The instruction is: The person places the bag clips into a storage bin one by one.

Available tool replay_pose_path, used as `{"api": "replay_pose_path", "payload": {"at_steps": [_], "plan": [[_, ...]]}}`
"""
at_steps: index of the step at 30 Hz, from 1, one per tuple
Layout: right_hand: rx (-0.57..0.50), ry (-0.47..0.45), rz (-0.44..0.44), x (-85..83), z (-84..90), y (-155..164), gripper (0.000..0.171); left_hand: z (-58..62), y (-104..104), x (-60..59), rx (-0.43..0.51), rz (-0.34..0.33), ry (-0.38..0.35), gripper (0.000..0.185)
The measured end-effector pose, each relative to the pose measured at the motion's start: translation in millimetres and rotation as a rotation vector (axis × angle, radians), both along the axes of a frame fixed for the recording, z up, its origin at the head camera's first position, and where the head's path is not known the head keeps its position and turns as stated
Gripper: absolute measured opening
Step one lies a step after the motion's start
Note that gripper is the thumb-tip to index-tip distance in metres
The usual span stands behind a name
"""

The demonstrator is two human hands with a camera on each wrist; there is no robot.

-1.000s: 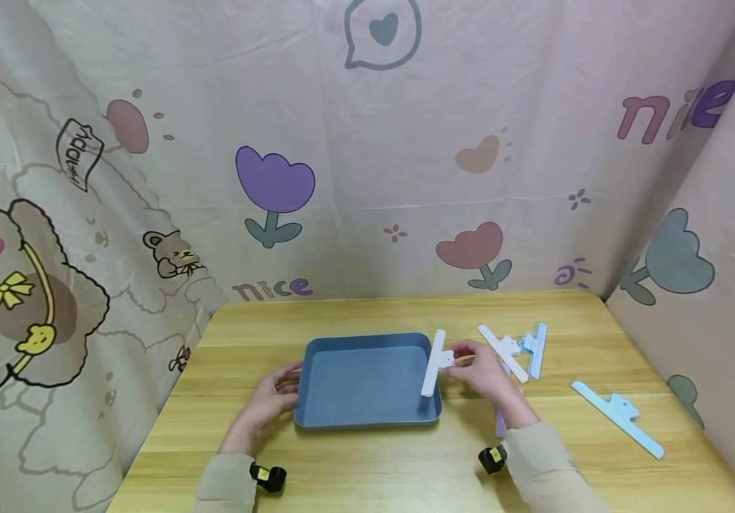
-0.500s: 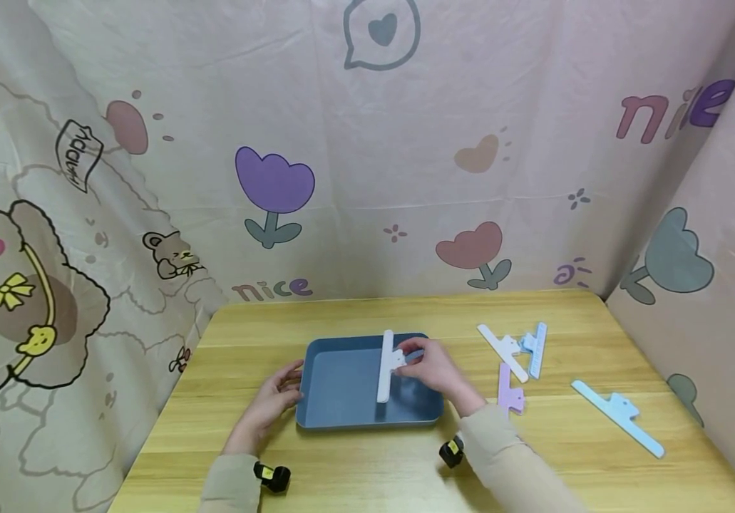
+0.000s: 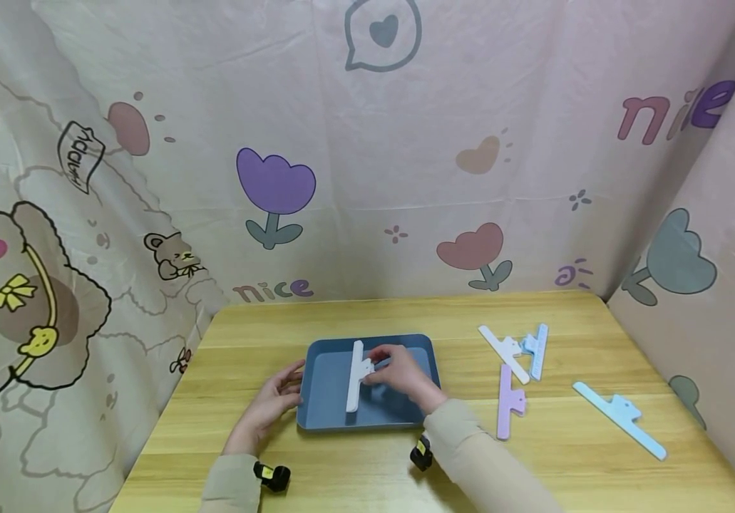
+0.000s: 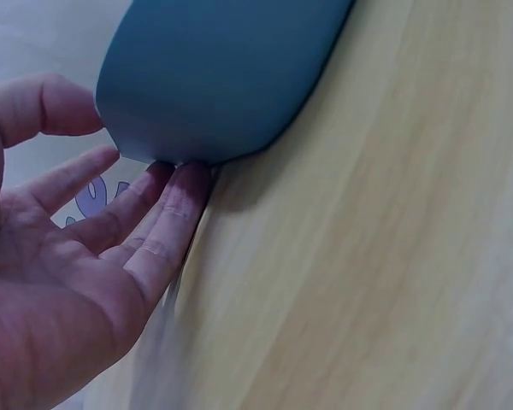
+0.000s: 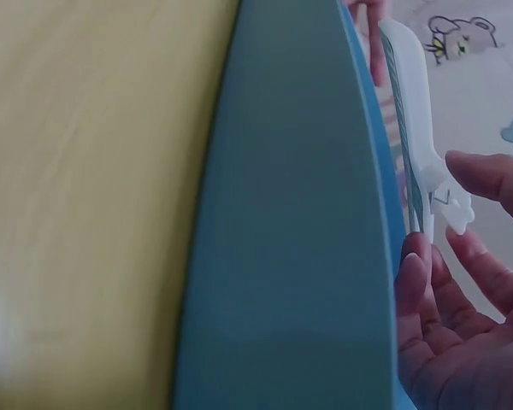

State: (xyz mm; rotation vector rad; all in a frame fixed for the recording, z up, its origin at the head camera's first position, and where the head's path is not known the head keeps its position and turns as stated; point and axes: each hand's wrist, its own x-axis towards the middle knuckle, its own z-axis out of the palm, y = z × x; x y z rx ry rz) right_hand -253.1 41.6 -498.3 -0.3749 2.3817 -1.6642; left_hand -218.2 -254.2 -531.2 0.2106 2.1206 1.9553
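Note:
In the head view, a blue-grey rectangular tray lies on the wooden table. Over its middle is a long white bag clip, pinched near its small handle by my right hand. The right wrist view shows the clip standing up past the tray's rim, thumb and fingers about the handle. My left hand rests against the tray's left side. Seen from the left wrist, that hand touches the tray's corner with fairly straight fingertips, none curled round it.
Right of the tray, a purple clip lies nearest. Behind it, another white clip touches a small light blue clip. A longer light blue clip lies farther right. Patterned curtains hang behind the table and along both sides.
My right hand has carried the white clip left, from the tray's right rim to over its middle. The purple clip has come into full view. The left hand stays at the tray's side.

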Motion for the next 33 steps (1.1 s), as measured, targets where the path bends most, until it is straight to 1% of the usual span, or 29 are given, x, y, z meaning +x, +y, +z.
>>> {"api": "replay_pose_path", "payload": {"at_steps": [5, 8, 12, 17, 23, 30, 33], "plan": [[0.013, -0.004, -0.002, 1.7, -2.7, -16.3, 0.042, 0.1, -0.6, -0.4, -0.002, -0.011, 0.004, 0.075], [0.020, 0.011, 0.003, 2.8, -6.0, -25.3, 0.040, 0.0, -0.1, -0.5, 0.002, -0.003, -0.006, 0.077], [0.025, 0.019, 0.012, 4.3, -9.3, -36.2, 0.039, 0.4, 1.3, -0.4, -0.001, 0.024, -0.012, 0.077], [0.035, 0.002, 0.001, 6.9, -12.9, -48.3, 0.039, 0.3, 1.7, -1.2, 0.000, 0.038, -0.023, 0.077], [0.076, 0.019, -0.032, 8.4, -16.3, -60.8, 0.038, 1.2, 0.5, -1.3, 0.004, 0.014, -0.010, 0.078], [0.120, 0.037, -0.048, 8.5, -14.7, -71.3, 0.038, 1.7, -0.2, -1.2, 0.024, 0.002, -0.026, 0.078], [0.135, 0.040, -0.055, 8.2, -14.1, -75.2, 0.038, 1.2, -0.9, -1.8, 0.029, -0.003, -0.022, 0.079]]}}
